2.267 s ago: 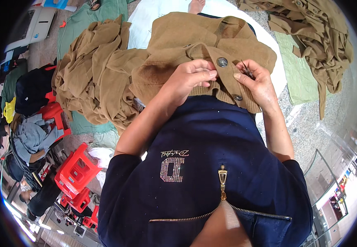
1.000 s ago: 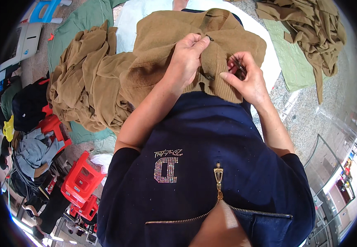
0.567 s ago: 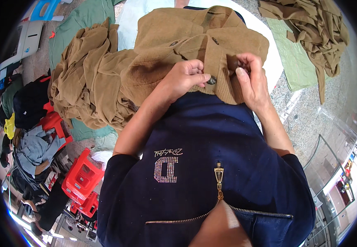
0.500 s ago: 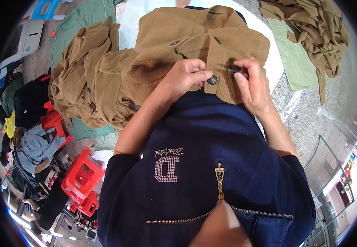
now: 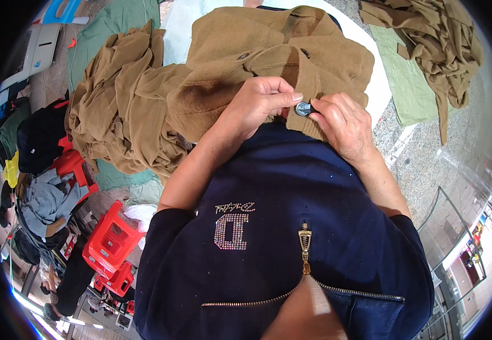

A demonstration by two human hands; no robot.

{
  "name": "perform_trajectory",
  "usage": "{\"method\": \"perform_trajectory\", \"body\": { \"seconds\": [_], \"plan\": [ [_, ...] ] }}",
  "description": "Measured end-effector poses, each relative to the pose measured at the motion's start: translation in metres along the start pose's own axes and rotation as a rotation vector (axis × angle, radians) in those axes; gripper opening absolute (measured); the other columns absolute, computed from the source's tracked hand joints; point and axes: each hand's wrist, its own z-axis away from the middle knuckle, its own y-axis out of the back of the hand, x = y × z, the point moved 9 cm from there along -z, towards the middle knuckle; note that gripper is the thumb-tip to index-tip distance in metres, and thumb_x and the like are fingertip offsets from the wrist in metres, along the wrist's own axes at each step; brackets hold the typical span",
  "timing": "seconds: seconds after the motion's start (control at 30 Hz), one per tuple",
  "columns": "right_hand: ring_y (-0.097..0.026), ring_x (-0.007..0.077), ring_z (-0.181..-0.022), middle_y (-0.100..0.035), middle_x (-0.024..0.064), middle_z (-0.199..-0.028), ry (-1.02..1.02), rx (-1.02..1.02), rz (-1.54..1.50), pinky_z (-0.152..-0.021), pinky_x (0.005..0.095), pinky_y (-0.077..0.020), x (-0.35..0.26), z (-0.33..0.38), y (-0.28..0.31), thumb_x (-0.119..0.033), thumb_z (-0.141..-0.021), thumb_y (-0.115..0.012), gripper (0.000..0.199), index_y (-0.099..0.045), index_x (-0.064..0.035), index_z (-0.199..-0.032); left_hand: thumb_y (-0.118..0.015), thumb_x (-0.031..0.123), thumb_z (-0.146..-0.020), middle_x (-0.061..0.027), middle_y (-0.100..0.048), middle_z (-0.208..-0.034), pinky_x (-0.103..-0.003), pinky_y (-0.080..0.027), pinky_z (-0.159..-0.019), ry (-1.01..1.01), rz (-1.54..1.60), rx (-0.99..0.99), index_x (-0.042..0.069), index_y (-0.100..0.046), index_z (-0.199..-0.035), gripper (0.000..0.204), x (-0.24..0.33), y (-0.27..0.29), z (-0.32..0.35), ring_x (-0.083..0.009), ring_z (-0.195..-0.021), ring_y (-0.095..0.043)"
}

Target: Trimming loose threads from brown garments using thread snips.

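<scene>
A brown knitted cardigan with dark buttons lies spread over my lap. At its ribbed lower edge, my left hand is closed, thumb and forefinger pinching the front band just left of a round dark button. On the button's right side my right hand is closed around a small dark tool, whose tip meets or overlaps the button. Most of that tool is hidden by my fingers, so its kind does not show. Higher on the garment sits another button.
More brown knitwear is heaped at the left on green cloth. Another brown pile lies at the far right on a pale green sheet. Red plastic stools and dark clothes stand at the left.
My right hand has moved left and slightly down, bringing the dark tool from beside the band to the button. My left hand has shifted slightly right, still pinching the band.
</scene>
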Motion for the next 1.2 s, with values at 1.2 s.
{"method": "perform_trajectory", "body": {
  "seconds": [1.2],
  "plan": [
    [-0.063, 0.0327, -0.088, -0.061, 0.0148, -0.092, -0.504, -0.088, -0.012, -0.074, 0.0433, -0.0497, 0.06, -0.047, -0.032, -0.007, -0.075, -0.062, 0.022, -0.058, -0.0018, -0.096, -0.07, 0.014, -0.082, 0.0028, -0.047, -0.07, -0.026, -0.037, -0.059, -0.217, -0.853, 0.267, 0.001, -0.053, -0.085, 0.022, 0.075, 0.108, 0.106, -0.0084, -0.067, -0.042]
  ]
}}
